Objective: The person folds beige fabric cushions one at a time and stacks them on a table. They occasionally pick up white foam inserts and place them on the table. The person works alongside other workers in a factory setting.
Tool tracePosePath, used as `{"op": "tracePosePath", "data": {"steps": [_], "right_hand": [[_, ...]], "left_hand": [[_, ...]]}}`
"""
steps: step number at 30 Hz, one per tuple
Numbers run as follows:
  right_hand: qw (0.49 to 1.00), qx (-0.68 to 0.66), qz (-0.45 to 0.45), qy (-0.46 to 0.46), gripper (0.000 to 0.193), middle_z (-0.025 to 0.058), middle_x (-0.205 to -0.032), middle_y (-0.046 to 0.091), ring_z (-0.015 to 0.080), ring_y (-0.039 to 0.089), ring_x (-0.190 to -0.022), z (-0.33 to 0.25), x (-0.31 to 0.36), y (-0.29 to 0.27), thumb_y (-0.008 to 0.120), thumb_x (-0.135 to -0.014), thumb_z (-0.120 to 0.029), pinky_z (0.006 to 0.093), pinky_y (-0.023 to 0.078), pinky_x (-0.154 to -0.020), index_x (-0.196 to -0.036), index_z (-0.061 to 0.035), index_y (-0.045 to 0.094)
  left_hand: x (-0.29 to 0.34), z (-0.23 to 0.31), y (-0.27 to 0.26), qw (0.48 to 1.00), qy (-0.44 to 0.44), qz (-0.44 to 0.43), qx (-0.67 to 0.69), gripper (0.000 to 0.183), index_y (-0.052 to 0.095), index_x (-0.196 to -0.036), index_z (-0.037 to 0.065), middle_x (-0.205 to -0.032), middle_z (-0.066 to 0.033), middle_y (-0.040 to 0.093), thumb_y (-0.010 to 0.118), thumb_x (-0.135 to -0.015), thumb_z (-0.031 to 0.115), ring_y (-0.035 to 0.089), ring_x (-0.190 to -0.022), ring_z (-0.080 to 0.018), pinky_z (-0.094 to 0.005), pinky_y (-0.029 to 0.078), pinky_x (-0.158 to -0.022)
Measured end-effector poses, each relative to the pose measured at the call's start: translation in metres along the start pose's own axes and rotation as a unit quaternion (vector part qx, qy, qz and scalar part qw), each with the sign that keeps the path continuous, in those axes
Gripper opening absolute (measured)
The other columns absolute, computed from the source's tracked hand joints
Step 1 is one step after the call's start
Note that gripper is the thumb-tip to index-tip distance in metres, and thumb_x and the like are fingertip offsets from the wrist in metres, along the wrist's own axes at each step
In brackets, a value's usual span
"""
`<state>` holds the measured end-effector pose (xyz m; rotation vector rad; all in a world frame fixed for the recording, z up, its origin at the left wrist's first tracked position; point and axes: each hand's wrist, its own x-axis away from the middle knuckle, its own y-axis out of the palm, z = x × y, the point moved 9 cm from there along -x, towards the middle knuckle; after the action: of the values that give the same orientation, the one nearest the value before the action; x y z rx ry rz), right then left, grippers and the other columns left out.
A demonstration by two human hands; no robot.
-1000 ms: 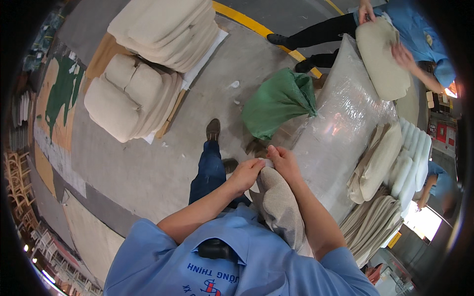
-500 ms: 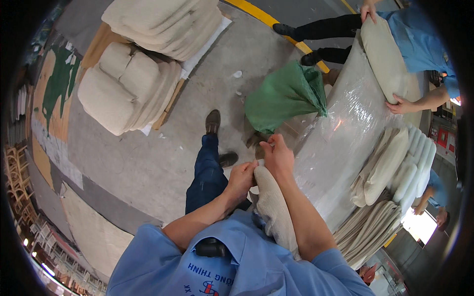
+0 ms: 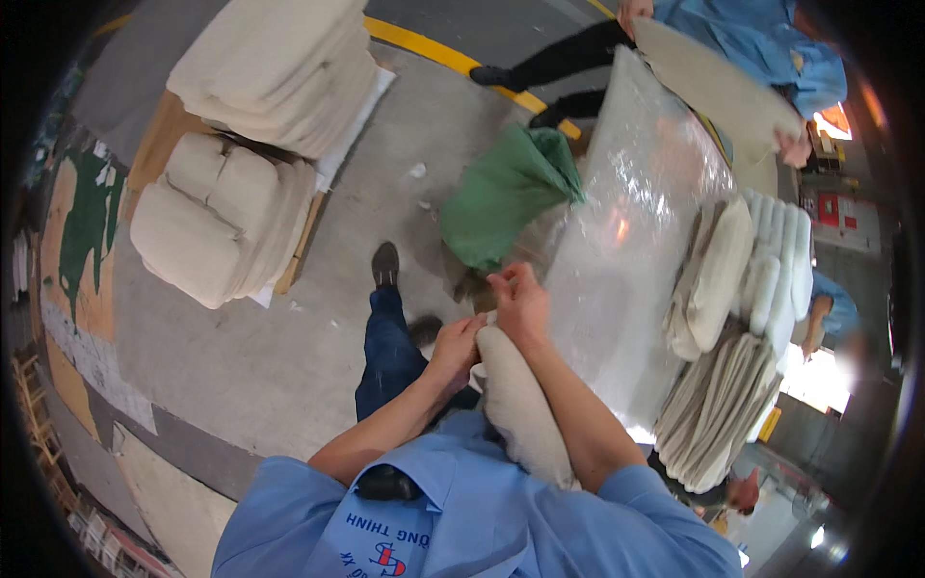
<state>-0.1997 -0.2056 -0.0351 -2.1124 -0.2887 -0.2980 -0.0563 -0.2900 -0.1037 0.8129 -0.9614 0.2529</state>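
A cream fabric cushion [image 3: 523, 409] rests upright against my body, between my forearms. My left hand [image 3: 455, 350] is closed at its far end, fingers pinching the cover there, with a bit of white showing beside them. Just above and to the right, my right hand [image 3: 522, 303] has its fingers pressed together in a pinch beside the same end. Whatever the right fingers hold is too small to make out.
A plastic-covered table [image 3: 617, 231] stands to my right, bearing cream cushions [image 3: 713, 275] and folded covers [image 3: 718, 409]. Beyond it a co-worker in a blue shirt [image 3: 747, 39] handles a long cushion [image 3: 718, 82]. A green sack [image 3: 506, 193] stands ahead; stacked cushions [image 3: 207, 226] are at left.
The view has turned, so the surroundings sit further left. My right hand has stayed close to the cushion's end, still pinched. The co-worker's long cushion has shifted at the table's far end.
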Motion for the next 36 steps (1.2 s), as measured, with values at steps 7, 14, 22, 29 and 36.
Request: {"op": "tracePosePath", "data": {"steps": [7, 14, 22, 29, 36], "right_hand": [[0.997, 0.018, -0.067, -0.038, 0.031, 0.019, -0.089, 0.075, 0.0405, 0.074, -0.082, 0.012, 0.048, 0.022, 0.078, -0.097, -0.035, 0.0477, 0.056, -0.073, -0.107, -0.0084, 0.066], [0.987, 0.068, -0.145, 0.007, 0.032, 0.0217, -0.094, 0.075, 0.0451, 0.073, -0.094, -0.004, 0.041, 0.071, 0.078, -0.096, -0.033, 0.0526, 0.055, -0.081, -0.11, -0.0079, 0.065], [0.989, 0.048, -0.136, 0.024, 0.031, 0.0248, -0.096, 0.074, 0.0488, 0.072, -0.095, 0.025, 0.031, 0.1, 0.077, -0.095, -0.027, 0.056, 0.054, -0.084, -0.111, -0.0067, 0.06], [0.984, -0.07, -0.166, -0.007, 0.037, 0.0253, -0.109, 0.076, 0.042, 0.074, -0.105, 0.016, 0.038, 0.051, 0.07, -0.102, -0.037, 0.0508, 0.056, -0.092, -0.123, -0.0068, 0.068], [0.969, -0.203, -0.079, 0.113, 0.048, 0.0173, -0.131, 0.073, 0.0307, 0.072, -0.114, 0.144, 0.198, -0.188, 0.064, -0.107, -0.042, 0.0415, 0.056, -0.098, -0.145, -0.0126, 0.065]], "left_hand": [[0.031, -0.015, -0.026, 0.97, 0.089, 0.062, -0.217, 0.039, 0.072, -0.09, -0.001, -0.077, -0.0013, 0.063, 0.06, -0.111, 0.029, 0.052, -0.07, -0.0113, -0.0321, 0.044, -0.065], [0.018, -0.052, -0.058, 0.998, 0.017, 0.05, 0.035, 0.032, 0.073, -0.109, 0.002, -0.099, -0.0066, 0.074, 0.054, -0.114, 0.026, 0.068, -0.082, -0.0158, -0.0335, 0.055, -0.075], [0.006, -0.061, -0.054, 0.987, -0.074, -0.013, 0.141, 0.028, 0.071, -0.118, 0.002, -0.105, -0.0103, 0.075, 0.056, -0.113, 0.026, 0.073, -0.089, -0.0213, -0.0363, 0.06, -0.08], [0.005, -0.056, -0.043, 0.986, -0.094, -0.075, 0.116, 0.026, 0.069, -0.121, 0.001, -0.113, -0.012, 0.074, 0.056, -0.111, 0.021, 0.073, -0.102, -0.0249, -0.041, 0.059, -0.092], [0.026, -0.011, -0.026, 0.978, -0.044, -0.135, -0.156, 0.041, 0.065, -0.136, -0.001, -0.127, -0.0151, 0.074, 0.054, -0.112, 0.03, 0.073, -0.113, -0.0244, -0.0406, 0.06, -0.097]]}}
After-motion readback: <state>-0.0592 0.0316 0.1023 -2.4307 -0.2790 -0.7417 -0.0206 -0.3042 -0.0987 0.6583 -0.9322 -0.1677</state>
